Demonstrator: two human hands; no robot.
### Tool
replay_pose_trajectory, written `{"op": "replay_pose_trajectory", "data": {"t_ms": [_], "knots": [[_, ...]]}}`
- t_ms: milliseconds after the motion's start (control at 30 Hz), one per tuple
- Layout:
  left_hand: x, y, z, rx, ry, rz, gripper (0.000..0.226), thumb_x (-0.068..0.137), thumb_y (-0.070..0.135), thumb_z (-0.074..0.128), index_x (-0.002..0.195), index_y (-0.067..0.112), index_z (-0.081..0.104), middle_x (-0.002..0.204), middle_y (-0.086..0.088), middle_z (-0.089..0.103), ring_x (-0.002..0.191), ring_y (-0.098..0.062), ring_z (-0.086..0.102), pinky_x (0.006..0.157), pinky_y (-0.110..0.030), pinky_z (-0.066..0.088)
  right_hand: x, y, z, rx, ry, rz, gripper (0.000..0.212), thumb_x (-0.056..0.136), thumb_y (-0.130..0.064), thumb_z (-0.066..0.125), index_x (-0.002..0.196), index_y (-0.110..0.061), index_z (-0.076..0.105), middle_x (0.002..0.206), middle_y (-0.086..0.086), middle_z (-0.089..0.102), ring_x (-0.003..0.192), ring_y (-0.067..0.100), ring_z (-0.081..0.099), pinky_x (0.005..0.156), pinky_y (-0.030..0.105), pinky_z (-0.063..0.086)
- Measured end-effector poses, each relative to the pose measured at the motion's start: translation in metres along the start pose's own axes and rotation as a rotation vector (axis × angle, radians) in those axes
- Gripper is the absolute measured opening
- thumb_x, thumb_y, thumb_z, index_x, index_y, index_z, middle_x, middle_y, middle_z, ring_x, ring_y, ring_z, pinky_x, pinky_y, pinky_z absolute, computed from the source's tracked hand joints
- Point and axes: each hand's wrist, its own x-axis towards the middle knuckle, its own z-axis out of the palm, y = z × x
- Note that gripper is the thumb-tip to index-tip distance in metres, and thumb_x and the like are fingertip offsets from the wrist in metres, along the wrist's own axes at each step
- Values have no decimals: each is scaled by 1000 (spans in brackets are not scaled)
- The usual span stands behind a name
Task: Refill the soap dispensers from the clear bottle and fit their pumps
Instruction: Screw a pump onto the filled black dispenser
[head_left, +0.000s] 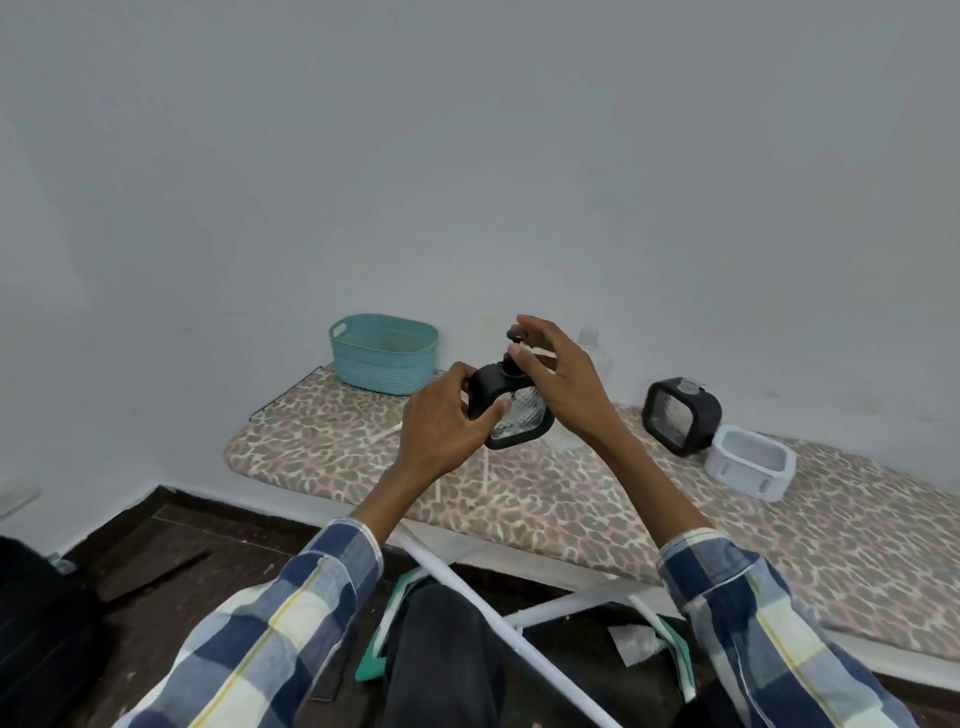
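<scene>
An ironing board (597, 499) with a leopard-print cover carries everything. A teal basket (383, 353) stands at its far left corner. Near the far edge to the right, a second black soap dispenser (681, 415) sits tilted, touching a white dispenser (750, 461) just beside it. A clear bottle (592, 345) (mostly hidden by the right wrist) stands at the far edge. Above the board's middle, the left hand (441, 421) grips a black-framed clear soap dispenser (511, 415) by its side, while the right hand (561, 382) pinches its black pump (514, 353) at the top.
</scene>
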Motion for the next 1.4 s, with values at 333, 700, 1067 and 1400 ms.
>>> {"op": "replay_pose_trajectory", "data": {"t_ms": [333,700,1067,1400], "knots": [[74,-65,-58,-11,241,-201,39,90,58,77,110,29,60,101,11,69,86,-15,70,81,-30,53,65,12,84,-127,-83,-58,61,105,-33,64,160,-29,37,160,-7,45,143,15,48,117,48,46],[158,-148,-58,20,234,-286,36,85,40,78,110,19,61,105,5,68,92,-18,65,79,-36,51,169,27,168,4,-222,64,66,102,-5,58,161,-18,32,137,-14,45,123,10,53,104,31,48],[171,-215,-19,143,231,-343,40,78,48,75,103,21,60,100,7,62,100,-19,55,87,-44,47,212,79,228,-21,-365,274,43,104,-3,50,146,-8,38,127,9,57,107,19,56,71,15,43],[173,-231,-4,39,140,-628,53,80,36,85,121,11,61,130,-7,49,103,-32,65,85,-39,52,213,86,237,-81,-470,198,68,93,13,39,157,-12,41,152,8,55,137,25,53,107,38,48]]}}
